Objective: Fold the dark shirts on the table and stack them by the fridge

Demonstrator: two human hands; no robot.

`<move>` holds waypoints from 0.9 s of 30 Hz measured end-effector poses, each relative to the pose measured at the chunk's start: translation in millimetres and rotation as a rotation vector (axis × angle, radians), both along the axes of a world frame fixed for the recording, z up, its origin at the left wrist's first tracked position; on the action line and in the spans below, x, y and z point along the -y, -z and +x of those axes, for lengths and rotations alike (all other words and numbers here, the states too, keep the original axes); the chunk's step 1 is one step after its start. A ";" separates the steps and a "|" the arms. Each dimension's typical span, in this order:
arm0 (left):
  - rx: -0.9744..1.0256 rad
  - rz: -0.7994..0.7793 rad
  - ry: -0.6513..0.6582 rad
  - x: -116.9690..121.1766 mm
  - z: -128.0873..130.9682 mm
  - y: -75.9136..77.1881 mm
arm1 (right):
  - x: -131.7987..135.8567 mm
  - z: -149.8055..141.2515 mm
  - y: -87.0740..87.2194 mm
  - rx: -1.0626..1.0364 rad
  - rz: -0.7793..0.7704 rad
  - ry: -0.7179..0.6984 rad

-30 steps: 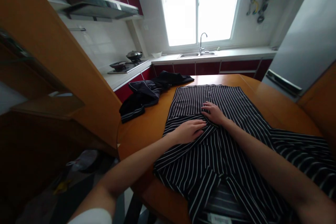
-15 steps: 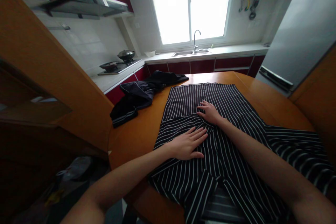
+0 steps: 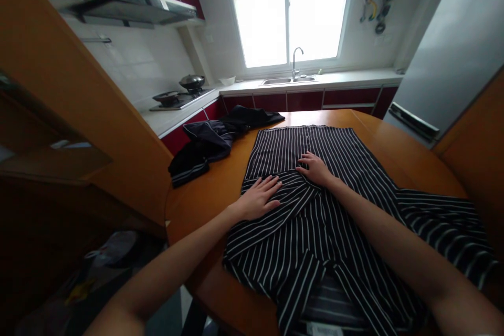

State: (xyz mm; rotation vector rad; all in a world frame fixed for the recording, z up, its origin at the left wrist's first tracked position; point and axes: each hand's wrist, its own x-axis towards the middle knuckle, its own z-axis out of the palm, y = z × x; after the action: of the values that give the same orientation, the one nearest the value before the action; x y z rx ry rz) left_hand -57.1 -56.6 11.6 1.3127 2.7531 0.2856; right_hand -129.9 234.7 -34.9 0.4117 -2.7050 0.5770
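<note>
Left hand and right hand, fingers extended and slightly spread, rest flat on the striped shirt, grasping nothing; dark clothes lie beside it.

A wooden table carries a striped shirt and dark clothing.

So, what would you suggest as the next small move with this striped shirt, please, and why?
I'd probably lift the right hand and take hold of the outstretched sleeve. The other sleeve already lies across the striped shirt, with the left hand resting flat on it, while the outstretched one lies rumpled off to the right.
</note>
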 end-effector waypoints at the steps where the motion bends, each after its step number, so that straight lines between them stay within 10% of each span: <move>1: -0.008 -0.011 -0.009 4.6 -2.4 4.2 | -0.5 -0.4 0.5 0.004 -0.004 0.002; 13: -0.042 -0.032 -0.029 11.4 1.1 8.0 | 38.6 30.6 -29.7 -0.166 -0.040 -0.111; 27: -0.076 -0.058 -0.219 32.3 1.4 19.4 | 66.0 51.9 -14.3 0.117 0.222 -0.258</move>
State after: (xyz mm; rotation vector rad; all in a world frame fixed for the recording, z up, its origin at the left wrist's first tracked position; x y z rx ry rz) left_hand -55.7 -88.9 -7.8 1.0300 2.9485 0.1706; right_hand -78.0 168.7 -20.6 0.8180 -2.8598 0.3762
